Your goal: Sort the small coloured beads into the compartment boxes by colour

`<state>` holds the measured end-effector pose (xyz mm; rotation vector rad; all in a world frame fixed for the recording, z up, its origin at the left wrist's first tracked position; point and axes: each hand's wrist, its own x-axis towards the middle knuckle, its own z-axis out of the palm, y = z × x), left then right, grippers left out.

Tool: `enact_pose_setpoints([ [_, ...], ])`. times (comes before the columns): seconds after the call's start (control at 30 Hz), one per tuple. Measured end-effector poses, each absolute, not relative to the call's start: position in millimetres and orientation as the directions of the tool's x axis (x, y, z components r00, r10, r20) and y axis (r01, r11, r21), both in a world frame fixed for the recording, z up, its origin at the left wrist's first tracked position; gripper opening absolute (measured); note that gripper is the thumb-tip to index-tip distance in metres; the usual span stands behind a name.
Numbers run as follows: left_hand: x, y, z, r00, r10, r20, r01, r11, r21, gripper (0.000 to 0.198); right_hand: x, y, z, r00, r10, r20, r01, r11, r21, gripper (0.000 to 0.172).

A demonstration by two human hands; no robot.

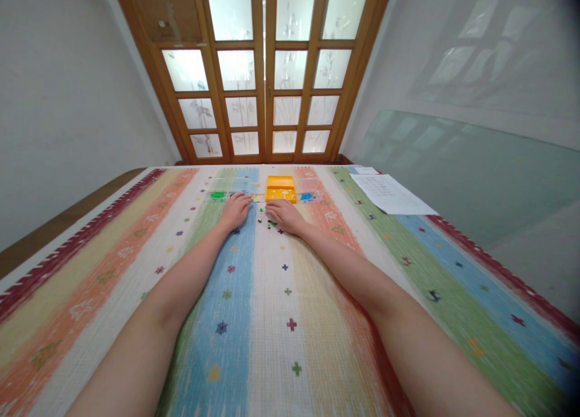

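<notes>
Here's the yellow box (pixel 280 182), lid flung back, sitting in the middle of the worktop's far part with pale bits (pixel 285 194) inside! Right hand (pixel 283 215) just at its near edge, palm down, fingers bent; can't tell from here if they're gripping anything. Left hand (pixel 237 211) is over to the left, curled low, its grip hidden too. Green pieces (pixel 218 195) lie beyond the left hand, blue pieces (pixel 308 197) right of the box. Striped cloth (pixel 272 344) underneath, paper (pixel 392 193) off right, glazed doors (pixel 266 90) behind!
</notes>
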<state>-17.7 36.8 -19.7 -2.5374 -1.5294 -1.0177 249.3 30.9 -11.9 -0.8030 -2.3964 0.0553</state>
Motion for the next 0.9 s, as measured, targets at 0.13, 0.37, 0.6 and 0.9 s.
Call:
enact_pose_setpoints([
  [0.13, -14, 32, -14, 0.375, 0.773, 0.512, 0.756, -0.574, 0.313, 0.035, 267, 51, -14, -0.439, 0.644, 0.627, 0.662, 0.704, -0.260, 0.043],
  [0.37, -8, 20, -3, 0.517, 0.781, 0.350, 0.701, -0.621, 0.351, 0.021, 285, 67, -22, -0.355, 0.707, 0.611, 0.705, 0.632, -0.321, 0.042],
  [0.6, -5, 14, 3, 0.597, 0.733, 0.326, 0.617, -0.679, 0.397, 0.013, 275, 54, -23, -0.425, 0.696, 0.580, 0.679, 0.668, -0.304, 0.036],
  [0.9, -3, 18, -2, 0.604, 0.721, 0.340, 0.602, -0.692, 0.398, 0.014, 274, 51, -24, -0.457, 0.705, 0.542, 0.680, 0.670, -0.298, 0.034],
])
